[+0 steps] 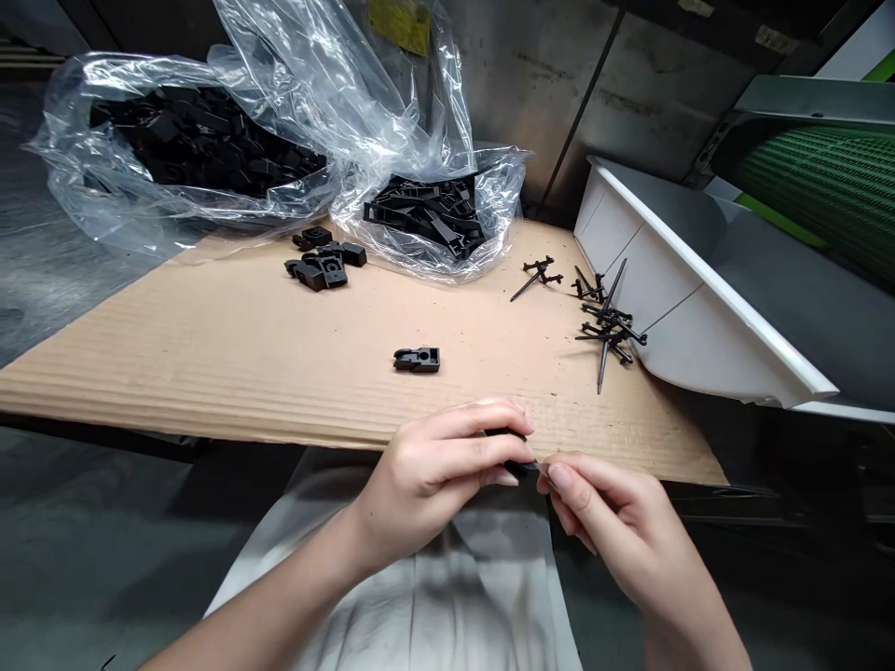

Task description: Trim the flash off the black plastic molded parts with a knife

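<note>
Over the front edge of the cardboard sheet, my left hand is closed on a black plastic part, mostly covered by the fingers. My right hand meets it from the right, thumb and fingers pinched around a thin, narrow piece that touches the part's right end. What this piece is cannot be made out. A single black plastic block with a square opening lies just beyond my left hand. Farther back is a small group of similar black blocks.
Clear plastic bags hold black parts: blocks at left, longer pieces at centre. Several thin black branched plastic pieces lie at right, against a white tray wall. A green ribbed surface is at far right.
</note>
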The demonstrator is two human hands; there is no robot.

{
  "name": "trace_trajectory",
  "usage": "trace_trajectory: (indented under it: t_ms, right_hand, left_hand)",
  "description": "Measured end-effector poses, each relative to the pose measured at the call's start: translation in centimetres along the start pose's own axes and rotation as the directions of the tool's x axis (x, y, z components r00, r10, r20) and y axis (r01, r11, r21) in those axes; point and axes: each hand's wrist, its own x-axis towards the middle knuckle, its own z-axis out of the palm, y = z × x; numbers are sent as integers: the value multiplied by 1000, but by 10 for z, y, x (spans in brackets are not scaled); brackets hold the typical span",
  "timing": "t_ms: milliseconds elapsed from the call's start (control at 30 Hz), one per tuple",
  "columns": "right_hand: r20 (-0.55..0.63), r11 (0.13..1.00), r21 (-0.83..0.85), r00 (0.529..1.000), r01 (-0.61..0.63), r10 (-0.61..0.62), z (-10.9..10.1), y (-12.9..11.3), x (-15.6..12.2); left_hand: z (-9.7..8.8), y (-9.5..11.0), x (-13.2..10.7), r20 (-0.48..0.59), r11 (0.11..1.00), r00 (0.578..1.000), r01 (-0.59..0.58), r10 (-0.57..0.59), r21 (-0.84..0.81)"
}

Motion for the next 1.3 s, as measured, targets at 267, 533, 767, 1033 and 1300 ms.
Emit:
trace_trajectory:
  t_ms: [267, 533, 767, 1033, 1300]
  right_hand:
    - [216, 986, 151, 971, 76, -108, 0, 0, 0]
    - [-296, 972, 54, 933, 229, -203, 14, 10, -14]
    - [-429, 911, -222, 804, 348, -412, 24, 10, -14]
    - [-419, 898, -249, 796, 363, -438, 31, 6, -8]
    - [-373, 954, -49, 881, 295, -291, 32, 4, -9]
  left_hand:
    - [0, 2, 1, -9, 995, 996, 90, -91, -47]
    - [-2, 5, 1, -16, 987, 989, 147, -148, -63]
    - [-3, 8, 1, -40, 978, 978, 200, -202, -66]
    - [-1, 2, -1, -49, 989, 990, 124, -129, -84]
    - [-1, 2, -1, -46, 987, 991, 120, -126, -108]
